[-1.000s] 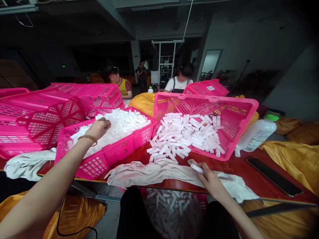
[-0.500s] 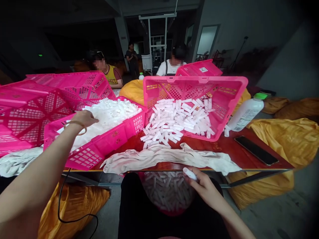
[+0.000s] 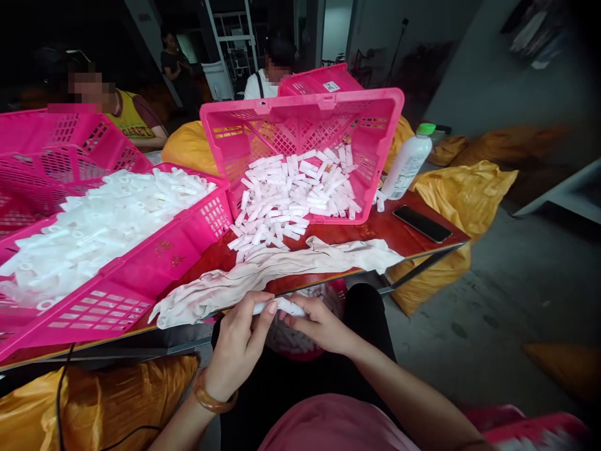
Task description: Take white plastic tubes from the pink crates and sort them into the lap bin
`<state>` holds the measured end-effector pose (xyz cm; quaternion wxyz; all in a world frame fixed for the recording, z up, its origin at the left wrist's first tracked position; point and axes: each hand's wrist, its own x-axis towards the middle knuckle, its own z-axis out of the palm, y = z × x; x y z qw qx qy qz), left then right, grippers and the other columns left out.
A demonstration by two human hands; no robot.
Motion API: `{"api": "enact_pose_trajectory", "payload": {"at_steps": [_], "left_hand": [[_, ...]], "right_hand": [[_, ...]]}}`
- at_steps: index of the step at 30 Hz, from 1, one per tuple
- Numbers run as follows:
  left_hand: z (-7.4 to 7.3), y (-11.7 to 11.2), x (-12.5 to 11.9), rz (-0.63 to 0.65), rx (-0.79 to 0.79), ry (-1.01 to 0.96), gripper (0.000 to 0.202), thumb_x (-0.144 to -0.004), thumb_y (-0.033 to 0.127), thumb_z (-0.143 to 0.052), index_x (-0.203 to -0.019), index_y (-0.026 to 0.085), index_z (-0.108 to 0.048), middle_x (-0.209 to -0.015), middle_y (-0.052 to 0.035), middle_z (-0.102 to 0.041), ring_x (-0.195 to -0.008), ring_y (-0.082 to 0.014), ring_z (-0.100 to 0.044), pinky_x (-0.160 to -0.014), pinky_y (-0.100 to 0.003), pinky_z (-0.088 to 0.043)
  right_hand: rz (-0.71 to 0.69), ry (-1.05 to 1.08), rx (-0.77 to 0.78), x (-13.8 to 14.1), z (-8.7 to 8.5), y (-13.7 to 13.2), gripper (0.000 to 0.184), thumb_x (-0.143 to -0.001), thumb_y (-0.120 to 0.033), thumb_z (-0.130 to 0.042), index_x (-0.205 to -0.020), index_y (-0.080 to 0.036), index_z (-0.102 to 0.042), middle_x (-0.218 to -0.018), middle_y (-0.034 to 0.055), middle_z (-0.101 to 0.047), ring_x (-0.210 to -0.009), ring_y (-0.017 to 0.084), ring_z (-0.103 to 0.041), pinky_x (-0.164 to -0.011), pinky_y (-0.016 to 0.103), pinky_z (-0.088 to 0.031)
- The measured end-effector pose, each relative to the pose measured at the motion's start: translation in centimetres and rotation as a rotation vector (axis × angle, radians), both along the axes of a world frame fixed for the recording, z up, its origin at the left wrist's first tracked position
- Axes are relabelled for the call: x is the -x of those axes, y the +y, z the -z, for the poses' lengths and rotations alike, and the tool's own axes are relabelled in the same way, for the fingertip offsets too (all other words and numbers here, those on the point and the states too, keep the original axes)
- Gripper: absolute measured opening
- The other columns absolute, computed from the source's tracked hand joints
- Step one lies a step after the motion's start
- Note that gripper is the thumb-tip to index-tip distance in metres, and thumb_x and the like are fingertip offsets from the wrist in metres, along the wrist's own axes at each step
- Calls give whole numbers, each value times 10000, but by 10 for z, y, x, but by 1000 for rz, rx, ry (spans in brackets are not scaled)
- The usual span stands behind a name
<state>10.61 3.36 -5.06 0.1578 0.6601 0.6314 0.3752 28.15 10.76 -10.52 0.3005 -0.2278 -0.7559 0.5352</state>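
The left hand (image 3: 237,341) has been drawn back from the crate of sleeves and brought together with the right hand (image 3: 319,324) near the table edge. A white plastic tube (image 3: 282,306) is held between them, with the curled fingers (image 3: 260,311) of both hands closed around it, in front of the tilted pink plastic crate (image 3: 300,106). Inside that latticed crate, a heap of matt white tubes (image 3: 286,194) is piled. To its left, a second pink crate (image 3: 183,257) is filled with hollow, translucent white sleeves (image 3: 103,228). A crumpled cream cloth (image 3: 263,269) is laid in front of it. Just to its right, a white plastic bottle (image 3: 407,164) with a green cap is stood, its label too small to be read, and a black smartphone (image 3: 421,223) is laid lower right.
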Motion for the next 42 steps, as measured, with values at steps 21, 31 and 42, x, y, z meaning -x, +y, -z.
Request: {"api": "enact_pose_trajectory", "payload": {"at_steps": [21, 31, 42], "left_hand": [[58, -7, -14, -71, 91, -212, 477, -1022, 438, -311, -1333, 198, -580, -925, -71, -655, -762, -192, -582, -690, -291, -452], [50, -6, 19, 11, 134, -223, 397, -974, 392, -490, -1326, 222, -557, -853, -31, -629, -753, -172, -587, -708, -273, -470], [41, 2, -6, -100, 182, -257, 323, -980, 391, -454, -715, 216, -512, -605, 23, -496, -550, -136, -464, -550, -250, -377]], "right_hand": [[132, -311, -473, 3, 28, -20, 204, -958, -173, -437, -1132, -167, -543, -995, 99, -636, -863, 204, -610, -779, 307, -497], [-105, -36, 41, -6, 6, -5, 153, -969, -283, -520, -1004, -166, -612, -853, 3, -615, -749, 118, -572, -696, 210, -442], [252, -509, -553, 7, 26, -12, 298, -948, -150, -433, -1207, -127, -578, -918, 130, -665, -789, 208, -610, -693, 290, -477]]}}
